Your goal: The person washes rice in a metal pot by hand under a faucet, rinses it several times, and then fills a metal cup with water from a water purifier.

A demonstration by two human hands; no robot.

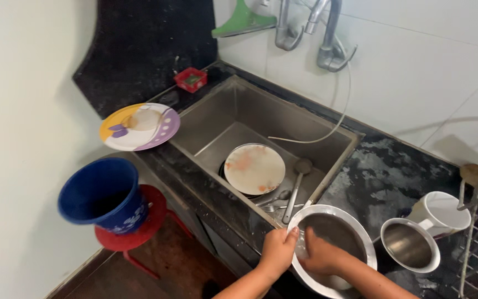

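At the centre of the frame we see the steel sink [222,119] set in a black counter [385,171], with a dirty plate [254,168] lying flat on its floor and a ladle [297,185] with a fork and spoon just right of that plate. A thin hose [336,111] hangs from the taps [322,33] at the top of the frame down into the sink. At lower left a blue bucket [103,194] stands on a red stool [139,227], and above it, at the counter's left corner, a yellow-and-purple plate [139,127] juts over the edge. At lower centre right sits the steel bowl [355,221], white-rimmed, on the counter just right of the sink — both hands are on it. The left hand [278,250] is clamped on the near rim, thumb over the edge. The right hand [322,256] lies inside the bowl, fingers curled against the wall; we cannot tell whether it grips anything. Just right of the bowl stand a steel mug [409,245] and a white cup [442,211], touching each other. A small red tray [190,79] sits at the sink's far left corner.
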